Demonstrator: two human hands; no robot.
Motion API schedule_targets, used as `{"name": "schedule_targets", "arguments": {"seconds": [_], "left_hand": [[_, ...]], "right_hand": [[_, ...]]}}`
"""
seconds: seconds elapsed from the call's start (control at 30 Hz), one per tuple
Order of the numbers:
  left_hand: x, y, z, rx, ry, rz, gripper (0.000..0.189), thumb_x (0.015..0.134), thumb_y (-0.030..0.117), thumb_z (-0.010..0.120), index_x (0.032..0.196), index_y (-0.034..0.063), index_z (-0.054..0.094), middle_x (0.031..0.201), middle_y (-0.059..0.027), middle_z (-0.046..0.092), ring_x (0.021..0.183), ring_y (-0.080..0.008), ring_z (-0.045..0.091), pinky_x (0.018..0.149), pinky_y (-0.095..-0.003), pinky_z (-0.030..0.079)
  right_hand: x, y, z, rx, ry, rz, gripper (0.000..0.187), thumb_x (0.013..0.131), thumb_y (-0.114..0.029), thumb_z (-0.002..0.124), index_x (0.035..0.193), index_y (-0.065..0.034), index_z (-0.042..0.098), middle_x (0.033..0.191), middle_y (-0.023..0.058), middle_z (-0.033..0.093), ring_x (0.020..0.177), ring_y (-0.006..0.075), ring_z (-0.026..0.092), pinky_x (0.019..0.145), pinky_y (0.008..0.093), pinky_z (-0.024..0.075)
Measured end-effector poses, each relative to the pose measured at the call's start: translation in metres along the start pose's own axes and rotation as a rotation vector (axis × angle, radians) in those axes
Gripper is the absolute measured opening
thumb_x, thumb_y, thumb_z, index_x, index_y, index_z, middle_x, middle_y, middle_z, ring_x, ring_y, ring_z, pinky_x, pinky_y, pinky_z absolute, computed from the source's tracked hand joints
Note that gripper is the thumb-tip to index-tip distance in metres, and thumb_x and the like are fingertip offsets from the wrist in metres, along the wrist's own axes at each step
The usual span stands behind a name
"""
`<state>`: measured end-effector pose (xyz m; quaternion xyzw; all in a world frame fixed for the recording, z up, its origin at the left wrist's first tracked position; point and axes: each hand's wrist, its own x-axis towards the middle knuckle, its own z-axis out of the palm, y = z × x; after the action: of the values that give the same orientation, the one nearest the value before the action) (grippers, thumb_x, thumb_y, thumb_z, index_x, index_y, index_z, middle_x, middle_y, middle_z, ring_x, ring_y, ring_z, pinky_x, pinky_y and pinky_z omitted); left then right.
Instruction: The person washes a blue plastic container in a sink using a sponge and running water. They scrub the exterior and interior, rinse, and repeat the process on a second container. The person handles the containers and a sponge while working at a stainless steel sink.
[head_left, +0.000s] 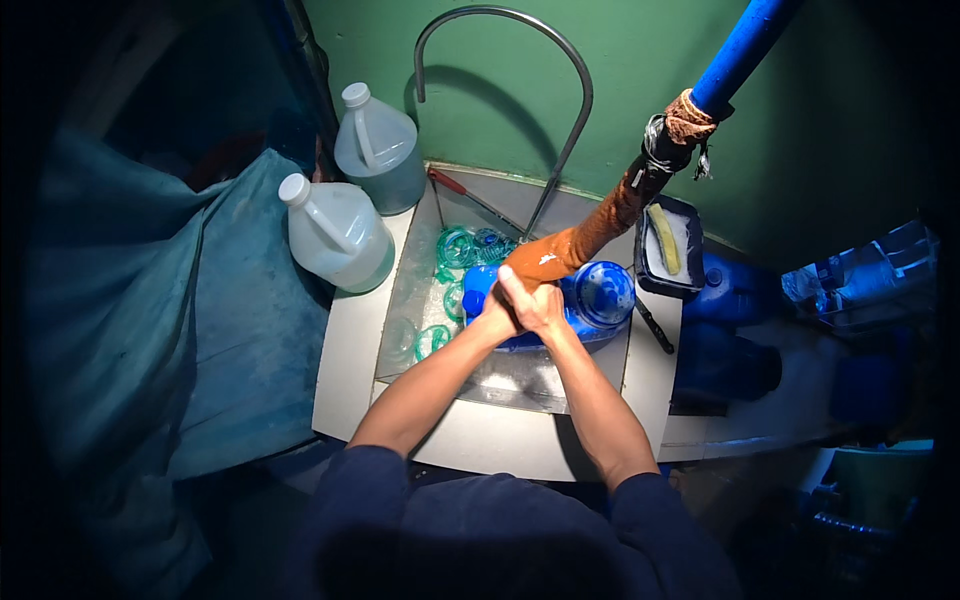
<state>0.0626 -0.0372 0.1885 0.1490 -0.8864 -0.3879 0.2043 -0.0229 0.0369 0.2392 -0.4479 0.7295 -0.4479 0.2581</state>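
Note:
My left hand and my right hand are together on the lower end of an orange-brown flexible sleeve, gripping it from both sides. The sleeve hangs from a blue pipe, bound at the joint with a wrap and ties. Under my hands a large blue plastic container with a round, foam-spotted top lies in a metal sink. Green-tinted clear plastic items lie at the sink's left. Whether anything comes out of the sleeve is hidden by my hands.
Two white-capped jugs stand left of the sink. A curved metal tube rises behind it, near a red-handled tool. On the right are a black tray with a yellow-green piece and a black-handled knife. Blue cloth hangs left.

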Motion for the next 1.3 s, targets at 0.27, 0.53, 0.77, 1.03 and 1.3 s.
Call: {"name": "schedule_targets", "arguments": {"seconds": [0.27, 0.53, 0.77, 1.03, 1.3], "left_hand": [[0.015, 0.023, -0.056, 0.330, -0.236, -0.233, 0.063, 0.078, 0.064, 0.070, 0.105, 0.0071, 0.075, 0.087, -0.0203, 0.073, 0.087, -0.0395, 0.071, 0.079, -0.0503, 0.055], [0.031, 0.054, -0.116, 0.296, -0.214, -0.540, 0.085, 0.075, 0.074, 0.069, 0.115, -0.0010, 0.071, 0.112, -0.0207, 0.072, 0.110, -0.0349, 0.068, 0.095, -0.0474, 0.050], [0.023, 0.042, -0.133, 0.272, -0.145, -0.603, 0.076, 0.076, 0.076, 0.066, 0.107, 0.0064, 0.076, 0.097, -0.0171, 0.076, 0.095, -0.0324, 0.073, 0.090, -0.0474, 0.052], [0.028, 0.052, -0.120, 0.231, -0.148, -0.645, 0.090, 0.076, 0.073, 0.069, 0.124, -0.0032, 0.066, 0.117, -0.0245, 0.070, 0.112, -0.0363, 0.067, 0.097, -0.0470, 0.051], [-0.027, 0.043, -0.095, 0.358, -0.187, -0.391, 0.074, 0.079, 0.073, 0.064, 0.092, 0.0015, 0.074, 0.079, -0.0238, 0.071, 0.081, -0.0417, 0.070, 0.073, -0.0521, 0.054]], "right_hand": [[0.050, 0.011, -0.125, -0.568, 0.115, -0.096, 0.023, 0.083, -0.023, 0.064, 0.102, -0.0098, 0.067, 0.103, 0.0178, 0.066, 0.101, 0.0429, 0.060, 0.086, 0.0519, 0.0469], [0.027, 0.003, -0.110, -0.743, -0.001, -0.414, 0.038, 0.087, -0.043, 0.064, 0.103, -0.0087, 0.067, 0.108, 0.0131, 0.065, 0.103, 0.0335, 0.058, 0.083, 0.0446, 0.0421], [0.001, 0.080, -0.039, -0.115, 0.819, 0.121, 0.064, 0.098, -0.041, 0.055, 0.142, 0.0036, 0.044, 0.146, 0.0345, 0.039, 0.139, 0.0487, 0.034, 0.117, 0.0569, 0.0213], [-0.095, -0.006, 0.140, 0.047, 0.543, 0.202, 0.085, 0.089, -0.049, 0.069, 0.136, 0.0139, 0.037, 0.127, 0.0322, 0.042, 0.124, 0.0519, 0.036, 0.110, 0.0660, 0.0177], [-0.025, 0.049, -0.032, -0.128, 0.681, 0.424, 0.083, 0.084, -0.066, 0.064, 0.129, 0.0030, 0.059, 0.135, 0.0260, 0.058, 0.136, 0.0383, 0.046, 0.115, 0.0522, 0.0265]]}}
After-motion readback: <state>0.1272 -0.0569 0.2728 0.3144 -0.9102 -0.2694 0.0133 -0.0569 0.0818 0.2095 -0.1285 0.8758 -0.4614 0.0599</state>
